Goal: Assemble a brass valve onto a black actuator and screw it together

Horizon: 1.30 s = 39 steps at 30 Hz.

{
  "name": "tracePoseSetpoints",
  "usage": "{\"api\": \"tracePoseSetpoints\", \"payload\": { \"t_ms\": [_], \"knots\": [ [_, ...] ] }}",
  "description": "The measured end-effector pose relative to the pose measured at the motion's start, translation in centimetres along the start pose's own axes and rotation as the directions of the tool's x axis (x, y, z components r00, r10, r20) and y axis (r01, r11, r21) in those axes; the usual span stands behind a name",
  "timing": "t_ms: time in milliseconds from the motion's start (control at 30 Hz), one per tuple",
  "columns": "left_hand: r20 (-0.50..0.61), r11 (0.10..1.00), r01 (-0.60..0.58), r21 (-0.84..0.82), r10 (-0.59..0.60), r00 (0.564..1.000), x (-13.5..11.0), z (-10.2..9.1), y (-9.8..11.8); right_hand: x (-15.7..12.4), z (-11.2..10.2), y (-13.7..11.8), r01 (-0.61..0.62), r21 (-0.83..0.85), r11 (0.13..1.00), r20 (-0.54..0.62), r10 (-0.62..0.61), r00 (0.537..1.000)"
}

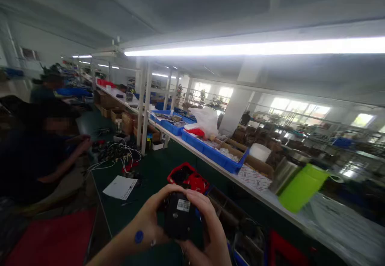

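Note:
Between my two hands is a black boxy device (177, 220) with a white label and small screws on its face. My left hand (153, 218) wraps round its left side, thumb and fingers closed on it. From the right, my right hand (207, 222) grips the same device, fingers over its top edge and thumb below. A blue round spot shows on my left wrist. Just beyond the hands, a red tray (192, 179) with black parts lies on the dark green bench (156, 165). The picture is somewhat blurred.
A white sheet (120, 187) and tangled white cables (128, 153) lie on the bench to the left. Blue bins (210, 151) and a bright green container (302, 187) stand on the raised shelf. A co-worker (36, 149) sits at left. Red bins (285, 250) are lower right.

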State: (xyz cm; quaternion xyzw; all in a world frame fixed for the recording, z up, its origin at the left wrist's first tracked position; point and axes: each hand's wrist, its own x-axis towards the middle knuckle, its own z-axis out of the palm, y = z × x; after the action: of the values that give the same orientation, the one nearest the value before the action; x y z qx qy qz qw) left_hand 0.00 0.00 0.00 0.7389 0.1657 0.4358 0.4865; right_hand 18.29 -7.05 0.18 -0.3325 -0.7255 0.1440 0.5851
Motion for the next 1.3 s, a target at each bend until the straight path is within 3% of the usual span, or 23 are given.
{"api": "tracePoseSetpoints", "payload": {
  "t_ms": [133, 367, 633, 800, 900, 1100, 1300],
  "knots": [
    [0.007, 1.000, 0.002, -0.009, -0.002, 1.000, 0.2, 0.4, 0.2, -0.1, 0.2, -0.3, 0.011, 0.021, 1.000, -0.014, -0.011, 1.000],
    [-0.034, 0.991, 0.132, -0.032, -0.133, 0.991, 0.1, 1.3, 1.2, -0.6, -0.7, -0.8, -0.069, -0.013, 0.998, 0.035, 0.069, 0.997],
    [-0.014, 0.989, 0.148, -0.032, -0.148, 0.989, 0.7, 1.6, 0.2, -0.8, -1.4, 0.4, -0.061, -0.053, 0.997, 0.044, 0.063, 0.997],
    [0.017, 0.979, 0.201, -0.034, -0.201, 0.979, 0.1, 1.8, -0.8, -2.6, -0.3, 1.7, -0.104, -0.009, 0.994, -0.046, 0.104, 0.994],
    [0.065, 0.967, 0.252, -0.044, -0.249, 0.966, -0.9, 2.1, -1.7, -4.2, 0.5, 2.4, -0.161, 0.014, 0.987, -0.087, 0.161, 0.983],
    [0.075, 0.914, 0.401, -0.065, -0.396, 0.915, -4.8, 2.9, -4.6, -7.4, 1.5, 2.1, -0.251, 0.035, 0.967, -0.038, 0.252, 0.967],
    [0.046, 0.886, 0.453, -0.100, -0.451, 0.892, -9.1, 3.9, -7.2, -10.8, 3.0, 1.7, -0.420, 0.082, 0.904, -0.019, 0.423, 0.906]
  ]
}}
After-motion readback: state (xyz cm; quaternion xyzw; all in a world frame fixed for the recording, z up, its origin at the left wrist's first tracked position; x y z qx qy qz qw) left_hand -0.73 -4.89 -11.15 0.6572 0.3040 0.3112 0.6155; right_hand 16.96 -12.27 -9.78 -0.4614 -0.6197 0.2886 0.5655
